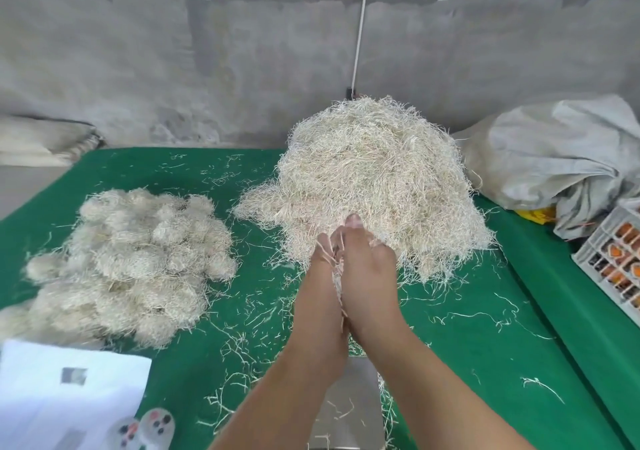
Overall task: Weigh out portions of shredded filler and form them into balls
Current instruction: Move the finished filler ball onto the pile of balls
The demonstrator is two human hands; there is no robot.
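Filler (pixel 338 276) between pressed hands (pixel 349 276) (strands poking out)

Deep green counter (pixel 450 345) across the middle of the frame, flecked with pale straw-coloured strands. Pale beige heap of shredded filler (pixel 374 179) at centre right; paler, off-white balls (pixel 131 262) at left. Mottled grey wall (pixel 242 51) along the top, crossed by a white cord (pixel 360 27). Light grey sack (pixel 554 159) at upper right, with a yellow patch below. White crate (pixel 613 269) at the right edge, orange and black inside. White paper (pixel 62 397) at lower left, bearing a small grey square.
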